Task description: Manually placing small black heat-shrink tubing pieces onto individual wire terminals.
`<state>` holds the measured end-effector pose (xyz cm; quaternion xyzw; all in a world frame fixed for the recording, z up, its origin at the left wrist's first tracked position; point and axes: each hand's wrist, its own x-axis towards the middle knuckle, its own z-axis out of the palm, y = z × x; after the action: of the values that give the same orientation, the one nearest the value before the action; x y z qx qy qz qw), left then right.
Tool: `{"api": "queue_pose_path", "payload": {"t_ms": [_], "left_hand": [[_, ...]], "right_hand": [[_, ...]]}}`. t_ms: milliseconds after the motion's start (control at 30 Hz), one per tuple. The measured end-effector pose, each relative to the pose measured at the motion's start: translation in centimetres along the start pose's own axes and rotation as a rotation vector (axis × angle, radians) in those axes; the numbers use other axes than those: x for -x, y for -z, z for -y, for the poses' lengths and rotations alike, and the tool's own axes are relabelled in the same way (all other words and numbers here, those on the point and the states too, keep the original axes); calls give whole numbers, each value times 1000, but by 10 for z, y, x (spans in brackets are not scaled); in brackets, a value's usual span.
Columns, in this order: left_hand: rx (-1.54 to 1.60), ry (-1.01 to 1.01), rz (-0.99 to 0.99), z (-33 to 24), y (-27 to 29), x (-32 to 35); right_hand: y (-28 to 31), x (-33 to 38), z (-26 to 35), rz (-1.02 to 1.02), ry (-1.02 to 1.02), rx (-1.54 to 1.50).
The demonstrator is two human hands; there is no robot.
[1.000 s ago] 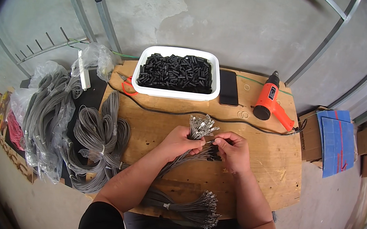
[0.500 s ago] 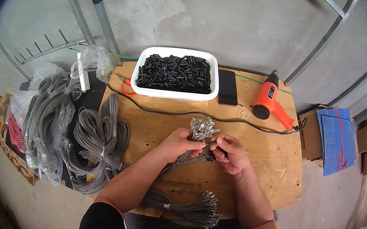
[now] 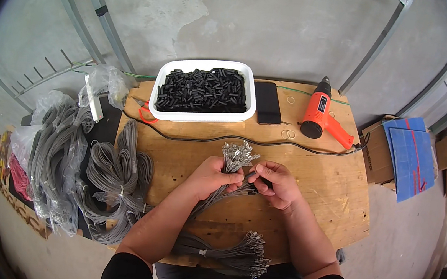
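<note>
My left hand (image 3: 212,178) is closed around a bundle of grey wires (image 3: 229,166), whose silvery metal terminals (image 3: 240,154) fan out above the fist. Close beside it, my right hand (image 3: 278,185) pinches a short black sleeve (image 3: 251,175) between thumb and fingers, near the left fingertips. Whether a wire end sits in that sleeve is too small to tell. Behind the right fingers, some wires with dark ends run off to the right, partly hidden. A second tied wire bundle (image 3: 223,253) lies at the table's near edge, its terminals pointing right.
Beyond my hands stands a white tub (image 3: 201,119) full of black sleeves. A phone (image 3: 268,103) and an orange heat gun (image 3: 322,115) lie to its right, red-handled pliers (image 3: 147,113) to its left. A black cord (image 3: 207,137) crosses the wooden table (image 3: 332,208). Coiled grey wires (image 3: 119,174) occupy the left.
The whole view has shifted slightly. My right hand keeps its pinch on the black sleeve, which now angles a little differently near the left fingertips. The left hand still grips the wire bundle.
</note>
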<state>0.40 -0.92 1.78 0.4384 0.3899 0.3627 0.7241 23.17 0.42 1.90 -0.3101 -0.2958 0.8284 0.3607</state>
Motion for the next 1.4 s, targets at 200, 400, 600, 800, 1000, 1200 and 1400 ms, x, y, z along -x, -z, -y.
{"api": "queue_pose_path", "payload": {"t_ms": [200, 400, 600, 800, 1000, 1200, 1400], "left_hand": [[11, -15, 1, 1, 1, 0], [-13, -14, 1, 0, 0, -1], [-46, -32, -4, 0, -1, 0], [-360, -179, -150, 2, -4, -3], [-217, -90, -25, 5, -9, -2], [-386, -30, -30, 1, -19, -2], [-14, -11, -82, -1, -13, 2]], "right_hand": [[-2, 1, 0, 9, 0, -8], [-2, 1, -1, 1, 12, 2], [-2, 3, 3, -47, 45, 20], [-3, 2, 9, -238, 178, 81], [-6, -1, 1, -165, 299, 76], [-12, 2, -2, -166, 429, 257], [-13, 3, 4, -244, 374, 140]]}}
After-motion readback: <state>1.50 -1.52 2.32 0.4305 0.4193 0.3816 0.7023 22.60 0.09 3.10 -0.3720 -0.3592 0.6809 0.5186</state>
